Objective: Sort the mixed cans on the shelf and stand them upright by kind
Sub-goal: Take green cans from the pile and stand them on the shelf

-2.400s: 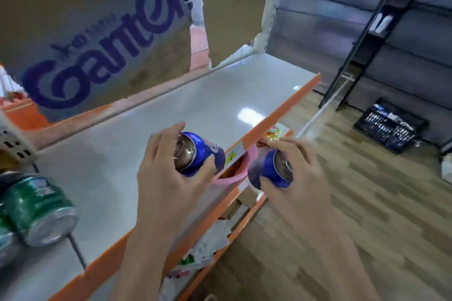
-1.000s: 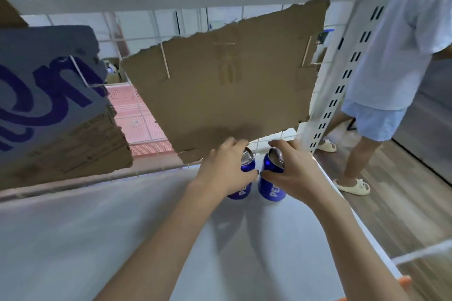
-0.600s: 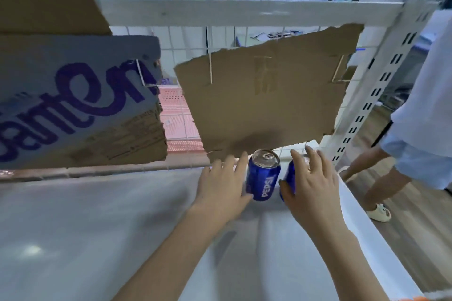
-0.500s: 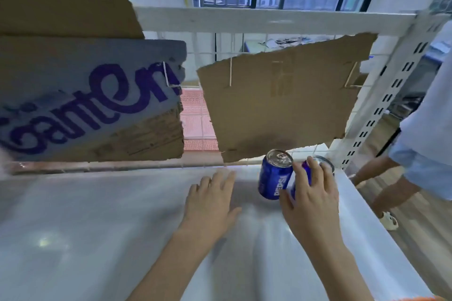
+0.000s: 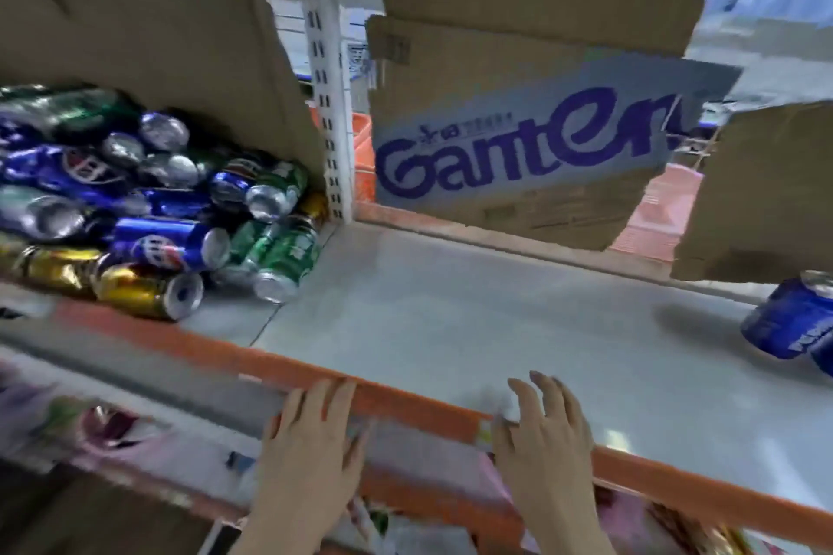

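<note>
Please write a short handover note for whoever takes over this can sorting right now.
Left hand: open, holding nothing, fingers over the orange shelf edge.
Right hand: open, holding nothing, above the same edge.
Mixed pile: blue, green and gold cans lying jumbled on their sides at the shelf's left end.
Done: blue cans stand at the far right, partly cut off by the frame edge; I cannot tell how many.
Left: everything in the pile. Stand further blue cans beside those, then start separate upright groups for green and gold on the bare shelf between.
</note>
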